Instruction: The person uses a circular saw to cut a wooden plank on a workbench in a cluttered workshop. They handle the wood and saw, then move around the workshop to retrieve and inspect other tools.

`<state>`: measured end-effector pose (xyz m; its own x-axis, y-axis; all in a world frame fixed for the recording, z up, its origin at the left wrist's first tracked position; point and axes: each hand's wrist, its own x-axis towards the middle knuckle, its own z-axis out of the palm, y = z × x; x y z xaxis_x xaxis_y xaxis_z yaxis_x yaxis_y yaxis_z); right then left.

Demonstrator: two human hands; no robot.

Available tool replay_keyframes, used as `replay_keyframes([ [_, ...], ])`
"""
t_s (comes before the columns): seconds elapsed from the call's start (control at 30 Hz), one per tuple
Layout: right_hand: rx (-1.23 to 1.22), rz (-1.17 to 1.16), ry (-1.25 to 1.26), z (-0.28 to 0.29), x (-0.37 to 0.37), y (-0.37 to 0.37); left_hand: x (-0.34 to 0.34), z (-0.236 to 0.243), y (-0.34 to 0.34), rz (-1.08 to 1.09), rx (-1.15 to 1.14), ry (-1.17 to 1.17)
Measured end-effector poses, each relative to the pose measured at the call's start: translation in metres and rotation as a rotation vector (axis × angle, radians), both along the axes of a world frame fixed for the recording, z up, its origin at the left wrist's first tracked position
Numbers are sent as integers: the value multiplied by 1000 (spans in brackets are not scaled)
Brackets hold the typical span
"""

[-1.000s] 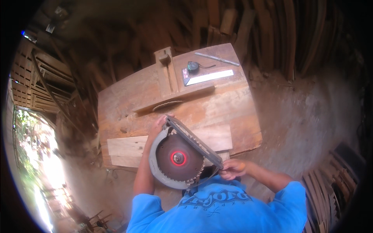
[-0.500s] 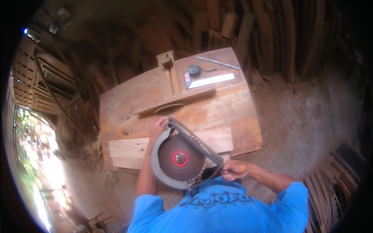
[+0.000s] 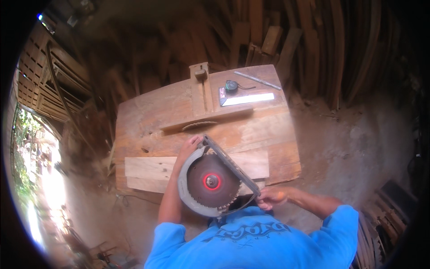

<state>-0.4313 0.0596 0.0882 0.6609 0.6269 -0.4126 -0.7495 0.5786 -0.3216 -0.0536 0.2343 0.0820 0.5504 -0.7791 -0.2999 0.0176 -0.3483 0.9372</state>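
Note:
I hold a hand-held circular saw (image 3: pixel 210 181) tipped on its side, its toothed blade with a red centre facing up. My left hand (image 3: pixel 189 148) grips the far end of the saw's guard and base plate. My right hand (image 3: pixel 270 197) grips the near end of the base plate close to my chest. The saw hangs over a pale wooden plank (image 3: pixel 150 172) lying across the near edge of the wooden workbench (image 3: pixel 268 130).
On the bench's far side lie a carpenter's square (image 3: pixel 246 98), a tape measure (image 3: pixel 231 85) and a thin metal rod (image 3: pixel 257 80). A wooden fence (image 3: pixel 201 89) stands beside a table saw blade slot (image 3: pixel 197 126). Stacked timber lines the back wall. Sawdust covers the floor.
The saw and both hands have barely shifted; the view has drifted slightly.

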Motion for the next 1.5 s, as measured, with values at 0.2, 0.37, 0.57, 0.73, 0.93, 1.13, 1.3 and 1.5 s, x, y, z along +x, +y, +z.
replay_keyframes([
  [0.2, -586, 134, -169, 39, 4, -7, 0, -11, -1, 7, 68, -14],
  [0.37, -806, 48, -149, 63, 7, 0, 15, -37, 7, 20, -40, 116],
  [0.57, -1706, 90, -411, 80, -4, 34, 15, -41, 12, -51, -122, 187],
  [0.73, -1136, -297, -174, 58, -24, 43, 9, -29, 8, -25, -103, 231],
  [0.93, -180, -625, 89, 17, -33, 68, 4, -24, 6, -14, -94, 255],
  [1.13, 443, -672, 47, -5, -25, 89, -3, -19, 9, -5, -87, 268],
  [1.3, 650, -644, -36, -15, -18, 92, -4, -16, 7, -6, -93, 271],
  [1.5, 580, -709, -58, -25, -17, 95, -3, -14, 7, -10, -98, 262],
])
